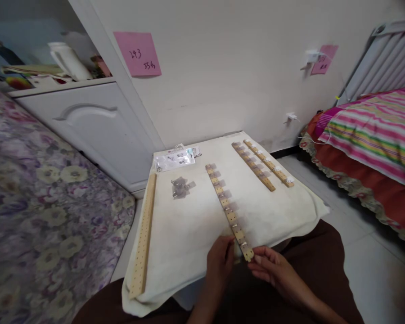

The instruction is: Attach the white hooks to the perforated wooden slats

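Note:
A long wooden strip (230, 217) with holes and several small clear cards along it slants across the cloth-covered table. My right hand (269, 266) pinches its near end between thumb and fingers. Just left of that end is my left hand (220, 257), its fingers curled together near the strip's edge; what they hold, if anything, is hidden. A small pile of clear cards with metal pieces (180, 188) lies left of the strip's far half.
A bare holed wooden bar (144, 238) lies along the table's left edge. Two more strips, a darker one (254, 167) and one with white pieces (269, 164), lie at the back right. Clear packets (174, 159) sit at the back left.

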